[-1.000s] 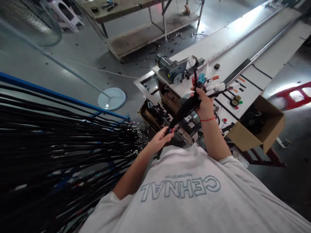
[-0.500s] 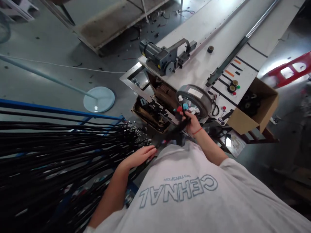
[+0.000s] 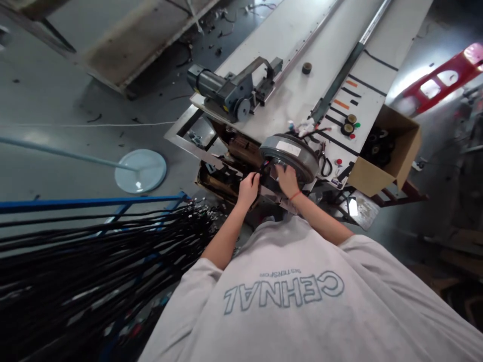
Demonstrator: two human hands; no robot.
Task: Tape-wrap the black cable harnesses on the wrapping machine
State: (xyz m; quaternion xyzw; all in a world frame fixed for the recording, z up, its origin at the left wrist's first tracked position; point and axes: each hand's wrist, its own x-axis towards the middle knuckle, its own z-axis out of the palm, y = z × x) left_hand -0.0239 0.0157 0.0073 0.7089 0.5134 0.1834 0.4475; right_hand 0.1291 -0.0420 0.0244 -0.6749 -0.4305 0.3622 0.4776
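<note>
A black wire harness [image 3: 263, 167] runs in front of the round grey machine head [image 3: 289, 148] at the near end of the bench. My left hand [image 3: 249, 190] is closed around the harness, just left of the head. At the front of the head, my right hand [image 3: 287, 181] has bent fingers on the harness; the fingertips are partly hidden and slightly blurred. White connectors [image 3: 305, 127] and loose wire ends lie beyond the top of the head. Scissors [image 3: 324, 163] with black handles are at its right.
A motor unit [image 3: 222, 90] is mounted on the bench [image 3: 289, 100]. Tape rolls [image 3: 349, 124] and strips lie at right, beside a cardboard box [image 3: 405, 156]. Many black harnesses [image 3: 151, 236] hang on a blue rack [image 3: 90, 203] at left. A pole stands on a round base [image 3: 141, 171].
My left hand has moved up and right from the rack side to the machine head and closed on the harness. The connectors have gone from my right hand to beyond the head.
</note>
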